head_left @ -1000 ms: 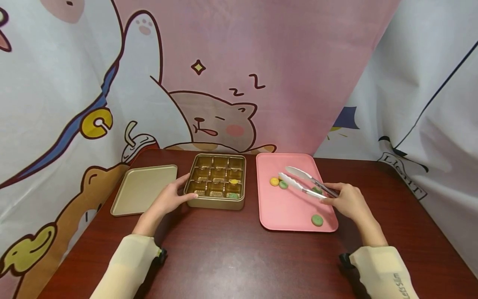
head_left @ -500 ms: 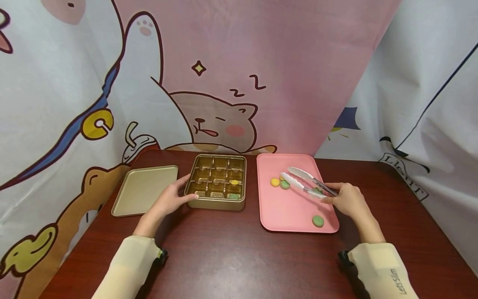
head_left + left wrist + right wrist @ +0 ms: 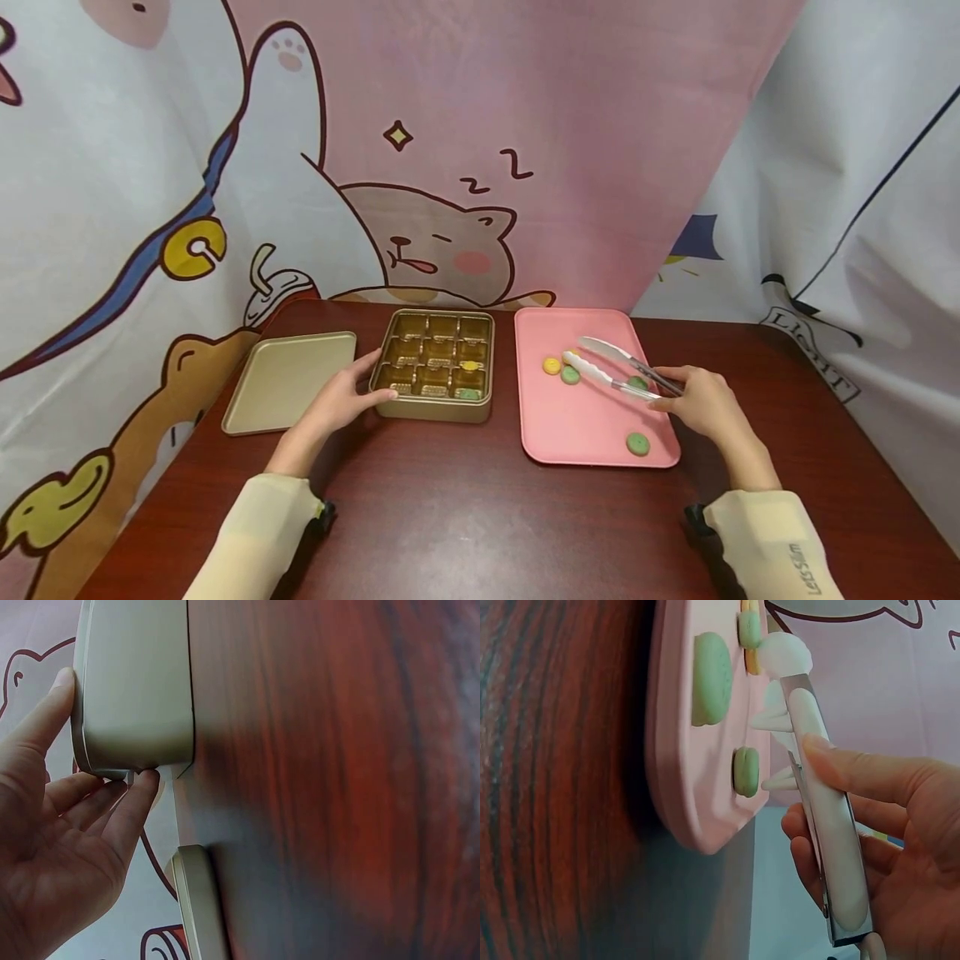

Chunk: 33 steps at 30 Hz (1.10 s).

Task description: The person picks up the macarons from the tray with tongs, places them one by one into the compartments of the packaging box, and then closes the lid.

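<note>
My left hand (image 3: 345,400) holds the near left corner of a gold tin box (image 3: 431,410), its thumb along the front rim and fingers against the left side. A gold insert divides the box into several compartments. A yellow macaron (image 3: 471,366) and a green macaron (image 3: 468,394) sit in its right column. My right hand (image 3: 697,402) grips metal tongs (image 3: 829,817) with white tips, spread apart over a pink tray (image 3: 570,433). Near the tips lie a yellow macaron (image 3: 552,366) and a green macaron (image 3: 571,376); another yellow one is partly hidden behind them.
A gold lid (image 3: 288,387) lies on the dark wooden table (image 3: 450,517), left of the box. On the tray are two more green macarons, one by the tongs' arms (image 3: 637,383) and one at the near right (image 3: 638,444). A printed cloth (image 3: 585,150) hangs behind.
The tongs have shifted slightly in my right hand's grip over the tray. The green macaron near their tips has moved a little toward me. My left hand stays on the box.
</note>
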### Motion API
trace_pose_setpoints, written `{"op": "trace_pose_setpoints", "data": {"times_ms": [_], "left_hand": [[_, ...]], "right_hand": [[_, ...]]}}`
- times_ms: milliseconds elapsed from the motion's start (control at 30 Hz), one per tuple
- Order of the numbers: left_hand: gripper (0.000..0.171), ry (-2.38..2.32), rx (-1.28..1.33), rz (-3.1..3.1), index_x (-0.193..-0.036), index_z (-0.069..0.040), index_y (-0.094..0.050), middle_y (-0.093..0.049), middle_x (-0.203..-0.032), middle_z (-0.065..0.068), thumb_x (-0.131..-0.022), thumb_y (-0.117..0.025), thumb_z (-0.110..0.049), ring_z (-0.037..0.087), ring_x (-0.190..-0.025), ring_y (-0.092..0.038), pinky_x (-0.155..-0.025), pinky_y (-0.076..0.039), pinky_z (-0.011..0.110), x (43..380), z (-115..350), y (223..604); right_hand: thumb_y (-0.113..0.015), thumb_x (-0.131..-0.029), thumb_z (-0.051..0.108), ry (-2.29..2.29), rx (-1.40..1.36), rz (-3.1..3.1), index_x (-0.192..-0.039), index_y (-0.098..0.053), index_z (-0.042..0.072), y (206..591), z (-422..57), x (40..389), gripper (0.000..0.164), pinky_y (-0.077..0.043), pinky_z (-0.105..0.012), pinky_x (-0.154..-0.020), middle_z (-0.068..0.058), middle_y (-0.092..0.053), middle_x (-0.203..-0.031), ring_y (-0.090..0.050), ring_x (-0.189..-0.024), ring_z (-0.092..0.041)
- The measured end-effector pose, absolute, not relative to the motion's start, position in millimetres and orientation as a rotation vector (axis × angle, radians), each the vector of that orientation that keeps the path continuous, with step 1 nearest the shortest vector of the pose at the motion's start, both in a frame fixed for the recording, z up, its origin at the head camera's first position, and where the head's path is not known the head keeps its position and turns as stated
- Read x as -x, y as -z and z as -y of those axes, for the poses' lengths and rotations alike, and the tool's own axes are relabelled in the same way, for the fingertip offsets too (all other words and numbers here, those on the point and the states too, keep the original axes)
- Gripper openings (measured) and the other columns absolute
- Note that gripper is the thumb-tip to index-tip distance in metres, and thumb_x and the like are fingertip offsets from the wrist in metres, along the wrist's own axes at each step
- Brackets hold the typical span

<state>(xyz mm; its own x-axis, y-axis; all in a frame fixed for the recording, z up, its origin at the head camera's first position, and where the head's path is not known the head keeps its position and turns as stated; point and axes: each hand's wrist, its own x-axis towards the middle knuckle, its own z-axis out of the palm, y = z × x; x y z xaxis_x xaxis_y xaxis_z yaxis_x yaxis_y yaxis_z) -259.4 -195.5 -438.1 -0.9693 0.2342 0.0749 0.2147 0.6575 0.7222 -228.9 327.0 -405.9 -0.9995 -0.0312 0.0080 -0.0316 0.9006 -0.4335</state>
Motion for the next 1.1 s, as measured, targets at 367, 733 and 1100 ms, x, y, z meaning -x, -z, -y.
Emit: {"op": "trace_pose_setpoints", "data": {"times_ms": [367,733,1100], "left_hand": [[0.087,-1.225,-0.367,-2.828,-0.155,0.003,-0.029,-0.038,-0.156,0.027,-0.088,-0.077,-0.027,0.043,-0.140,-0.043,-0.114,-0.034,0.058,258.5,196.1,436.4],[0.087,-1.224,-0.367,-2.830,-0.155,0.003,-0.030,-0.039,-0.155,0.027,-0.088,-0.077,-0.026,0.043,-0.140,-0.043,-0.114,-0.034,0.058,258.7,195.5,434.8],[0.087,-1.228,-0.363,-2.822,-0.155,0.002,-0.029,-0.038,-0.156,0.026,-0.088,-0.077,-0.027,0.043,-0.141,-0.042,-0.115,-0.034,0.058,258.4,195.3,435.0]], "right_hand": [[-0.081,-0.081,0.020,-0.659,-0.052,3.063,-0.131,-0.062,-0.004,408.6,-324.9,230.0,0.059,-0.048,-0.064,-0.088,-0.036,-0.060,-0.126,-0.059,-0.109,-0.050],[-0.081,-0.082,0.019,-0.664,-0.011,3.044,-0.131,-0.063,-0.004,409.4,-321.3,226.3,0.057,-0.049,-0.063,-0.086,-0.036,-0.059,-0.127,-0.059,-0.108,-0.049],[-0.082,-0.082,0.021,-0.641,-0.018,2.992,-0.130,-0.063,-0.003,412.5,-319.9,223.9,0.057,-0.049,-0.062,-0.086,-0.033,-0.062,-0.123,-0.059,-0.107,-0.048]]}}
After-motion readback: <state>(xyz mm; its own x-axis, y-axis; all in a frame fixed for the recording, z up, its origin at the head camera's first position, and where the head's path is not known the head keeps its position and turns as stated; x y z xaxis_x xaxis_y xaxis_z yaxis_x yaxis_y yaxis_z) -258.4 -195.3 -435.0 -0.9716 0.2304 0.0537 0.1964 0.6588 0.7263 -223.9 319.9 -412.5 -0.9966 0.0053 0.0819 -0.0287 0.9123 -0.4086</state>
